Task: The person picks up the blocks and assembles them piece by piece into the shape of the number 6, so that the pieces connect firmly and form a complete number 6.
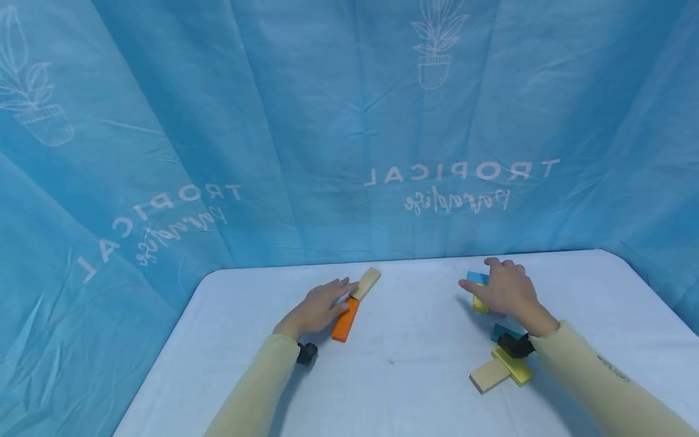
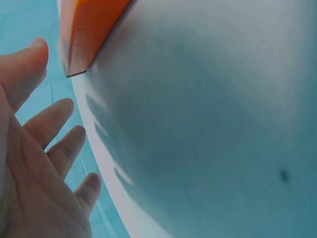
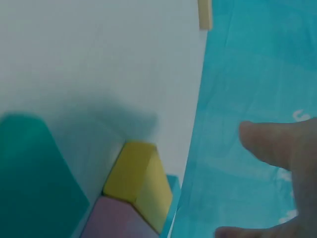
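Note:
My left hand hovers beside an orange block and a plain wooden block, which lie end to end. In the left wrist view its fingers are spread and hold nothing, with the orange block above them. My right hand, thumb and fingers apart, is over a group of blocks: a blue one, a yellow one and a purple one. The right wrist view shows the yellow block against the purple block, apart from the fingers.
Under the right wrist lie a teal block, another yellow block and a plain wooden block. A white cloth covers the table. Blue printed curtains hang behind it and at the sides.

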Action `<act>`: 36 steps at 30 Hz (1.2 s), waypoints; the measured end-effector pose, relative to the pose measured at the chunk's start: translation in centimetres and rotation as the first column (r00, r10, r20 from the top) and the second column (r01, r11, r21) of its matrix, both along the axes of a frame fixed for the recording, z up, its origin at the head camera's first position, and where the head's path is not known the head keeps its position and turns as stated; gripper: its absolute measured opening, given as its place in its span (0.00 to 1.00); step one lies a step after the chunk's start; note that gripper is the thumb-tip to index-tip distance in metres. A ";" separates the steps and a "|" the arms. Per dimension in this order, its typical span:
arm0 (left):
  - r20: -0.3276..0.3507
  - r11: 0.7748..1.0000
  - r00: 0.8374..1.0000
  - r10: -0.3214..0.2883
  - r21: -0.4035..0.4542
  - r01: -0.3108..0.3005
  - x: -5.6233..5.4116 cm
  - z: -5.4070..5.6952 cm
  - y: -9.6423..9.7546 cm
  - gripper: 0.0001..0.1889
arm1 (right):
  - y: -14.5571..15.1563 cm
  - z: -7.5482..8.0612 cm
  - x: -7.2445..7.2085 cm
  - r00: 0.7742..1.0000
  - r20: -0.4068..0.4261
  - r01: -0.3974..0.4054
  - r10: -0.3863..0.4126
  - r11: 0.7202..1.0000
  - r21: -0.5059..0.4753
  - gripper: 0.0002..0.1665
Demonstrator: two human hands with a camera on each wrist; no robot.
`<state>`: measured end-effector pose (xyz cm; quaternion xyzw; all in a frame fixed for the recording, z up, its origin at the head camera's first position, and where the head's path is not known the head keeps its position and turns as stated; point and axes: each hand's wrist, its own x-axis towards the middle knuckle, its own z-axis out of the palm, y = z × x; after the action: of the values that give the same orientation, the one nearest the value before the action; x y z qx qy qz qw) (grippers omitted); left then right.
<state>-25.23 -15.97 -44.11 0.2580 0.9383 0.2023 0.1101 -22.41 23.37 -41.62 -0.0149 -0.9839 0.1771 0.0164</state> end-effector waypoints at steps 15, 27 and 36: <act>0.019 1.000 1.000 -0.014 -0.019 0.014 -0.6 -0.8 0.6 0.27 | 1.4 -1.7 -1.9 0.968 0.240 0.065 -0.072 0.997 0.038 0.57; 0.033 0.998 0.999 0.018 -0.055 -0.016 -0.2 -0.6 1.2 0.26 | 0.2 -1.9 -3.2 0.944 0.280 0.165 -0.175 0.985 0.058 0.52; 0.027 0.999 0.999 0.018 -0.051 -0.016 -0.1 -0.6 1.1 0.26 | 0.2 -1.9 -3.4 0.957 0.248 0.136 -0.147 0.989 0.061 0.40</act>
<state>-25.33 -14.82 -44.70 0.2442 0.9437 0.1827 0.1278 -25.81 23.53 -43.55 -0.1071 -0.9780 0.1510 -0.0959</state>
